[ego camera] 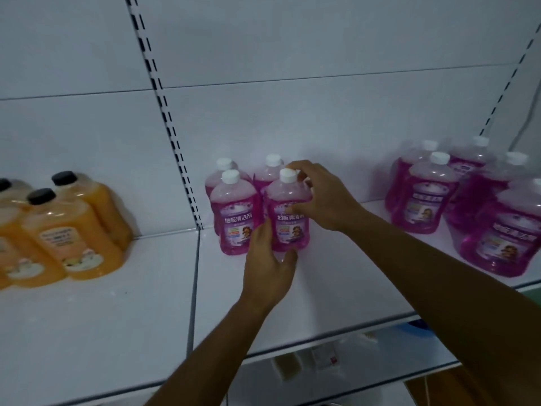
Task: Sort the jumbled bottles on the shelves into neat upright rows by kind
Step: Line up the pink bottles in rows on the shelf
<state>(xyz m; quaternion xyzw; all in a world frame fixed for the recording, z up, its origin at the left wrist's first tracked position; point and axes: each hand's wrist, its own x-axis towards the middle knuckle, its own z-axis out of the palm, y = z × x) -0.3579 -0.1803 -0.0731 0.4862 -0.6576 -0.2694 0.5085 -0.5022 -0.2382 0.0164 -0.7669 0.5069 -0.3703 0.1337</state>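
Nearest the front edge of the shelf point(336, 288), the left hand point(268, 265) presses against the lower front of a pink bottle point(288, 212), its fingers curled round the base. The right hand point(325, 197) holds the same bottle higher up, fingers bent round its shoulder and cap. Two hands probably serve to square it beside its neighbour point(237, 213), label forward. It stands upright toward the shelf's left end, with two more pink bottles behind it against the back wall. Toward the right end a looser pink cluster point(468, 200) waits. Past the divider, orange bottles point(70, 227) crowd the left shelf.
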